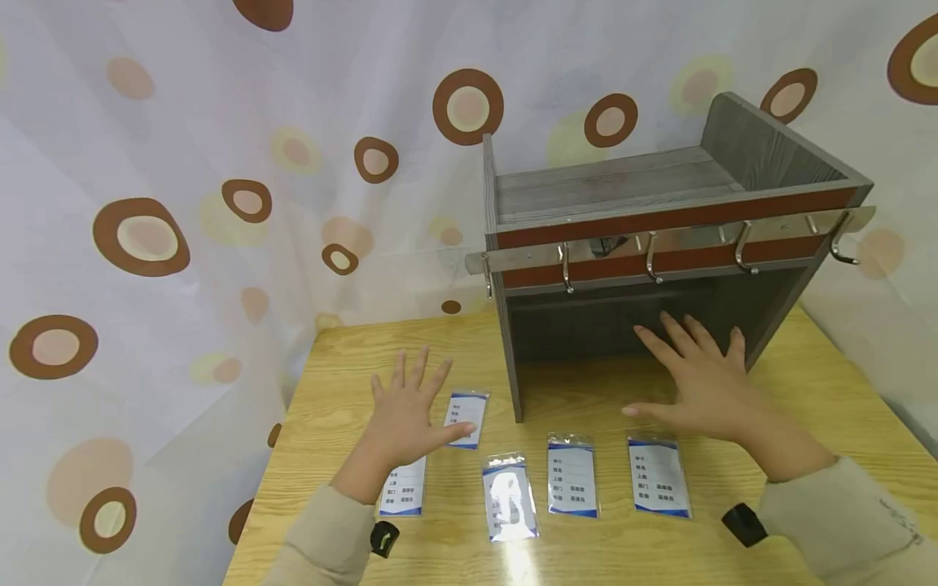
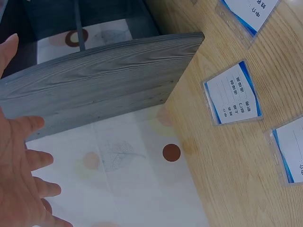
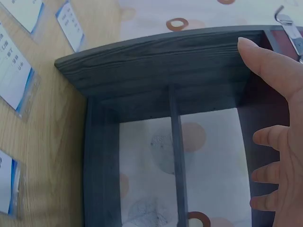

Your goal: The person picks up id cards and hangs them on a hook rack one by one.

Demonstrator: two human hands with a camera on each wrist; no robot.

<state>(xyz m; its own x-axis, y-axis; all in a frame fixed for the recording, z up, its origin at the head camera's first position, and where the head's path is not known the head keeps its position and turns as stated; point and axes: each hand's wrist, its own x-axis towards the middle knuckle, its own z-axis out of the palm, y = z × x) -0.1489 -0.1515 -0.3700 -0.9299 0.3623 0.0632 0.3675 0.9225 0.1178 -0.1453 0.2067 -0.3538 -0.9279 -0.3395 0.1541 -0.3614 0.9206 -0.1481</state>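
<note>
My left hand (image 1: 407, 415), fingers spread and holding nothing, is over the table's left side. It overlaps one badge card (image 1: 403, 491) in the head view, and its thumb overlaps another badge card (image 1: 469, 407). My right hand (image 1: 707, 387), also spread and holding nothing, is before the lower opening of a grey wooden shelf (image 1: 515, 358). More badge cards in clear sleeves, white with blue corners, lie nearer me: a glare-covered card (image 1: 513, 509), a middle card (image 1: 572, 480) and a right card (image 1: 658, 480) below my right hand.
Along the shelf's front runs a metal rail (image 1: 681, 244) with several hooks (image 1: 566, 268) sticking out. The shelf stands on a wood-grain table (image 1: 440, 561). Behind it hangs a white cloth (image 1: 293, 98) with brown spots.
</note>
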